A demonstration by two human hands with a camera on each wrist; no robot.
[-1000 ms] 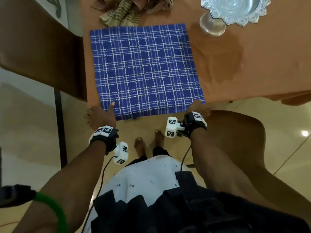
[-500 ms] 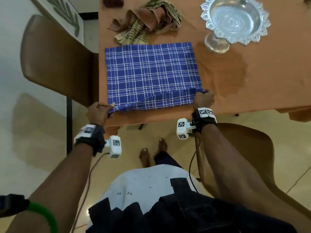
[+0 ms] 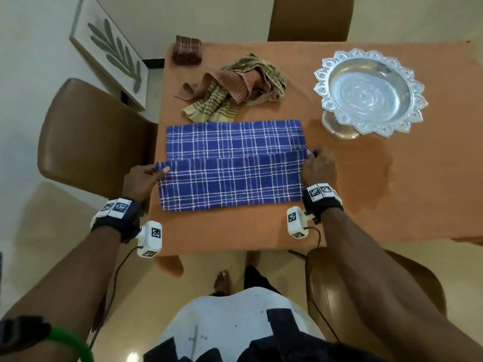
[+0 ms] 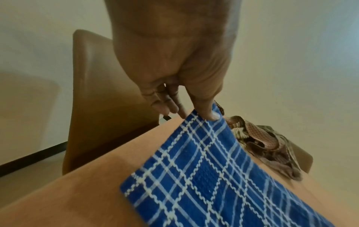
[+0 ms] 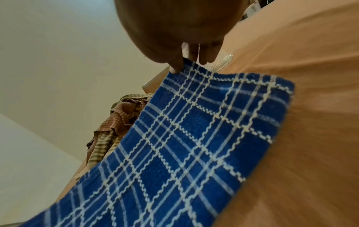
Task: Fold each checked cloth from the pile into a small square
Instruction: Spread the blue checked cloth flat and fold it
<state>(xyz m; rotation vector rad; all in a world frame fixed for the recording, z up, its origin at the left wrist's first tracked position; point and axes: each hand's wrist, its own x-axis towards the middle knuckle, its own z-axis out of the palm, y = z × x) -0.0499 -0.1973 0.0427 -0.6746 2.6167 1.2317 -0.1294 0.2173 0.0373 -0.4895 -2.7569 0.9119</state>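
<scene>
Head view: blue checked cloth (image 3: 230, 168) lies on the orange table (image 3: 366, 194), its near half doubled over so the raised edge runs across the middle. The left hand (image 3: 142, 178) pinches the left corner of that edge, and the right hand (image 3: 317, 165) pinches the right corner; the 2 hands are well apart, 1 at each end of the fold. Beyond the cloth sits a pile of crumpled brown and green checked cloths (image 3: 235, 92), with a small folded brown cloth (image 3: 187, 49) at the far left corner and a silver pedestal bowl (image 3: 371, 92) to the right. Brown chairs (image 3: 88, 137) stand around the table.

Left wrist view: thumb and fingers (image 4: 205, 107) clamp the cloth's corner, lifted clear of the tabletop, with the pile behind it.

Right wrist view: fingertips (image 5: 176, 64) nip the other corner, and the cloth slopes down to the table.
</scene>
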